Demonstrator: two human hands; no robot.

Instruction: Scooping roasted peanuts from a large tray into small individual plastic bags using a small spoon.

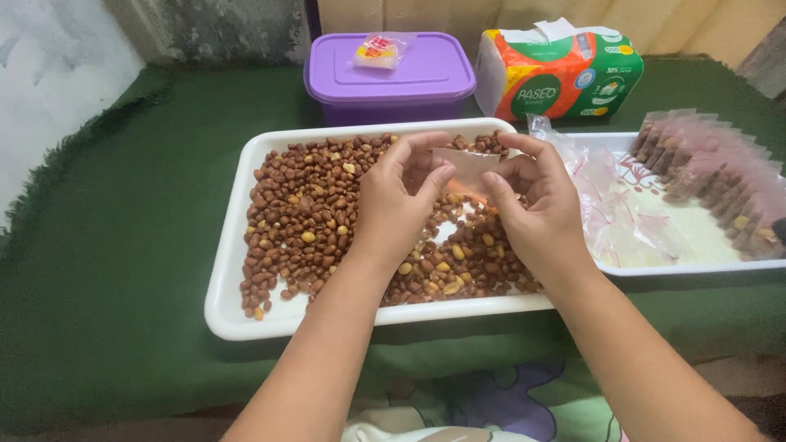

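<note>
A small clear plastic pouch (468, 164) is pinched between my left hand (399, 200) and my right hand (536, 205), above a white tray (233, 245). Brown roasted peanuts (307, 217) with a few pale ones cover most of that tray. Both hands hover over its middle, fingers curled on the pouch's edges.
A second white tray (696, 266) on the right holds loose empty pouches (610, 209) and a row of filled peanut packets (720, 176). Behind stand a purple lidded box (389, 82) with a small sachet (377, 53) on top and a pack of tissues (561, 74). Green cloth (106, 270) covers the surface.
</note>
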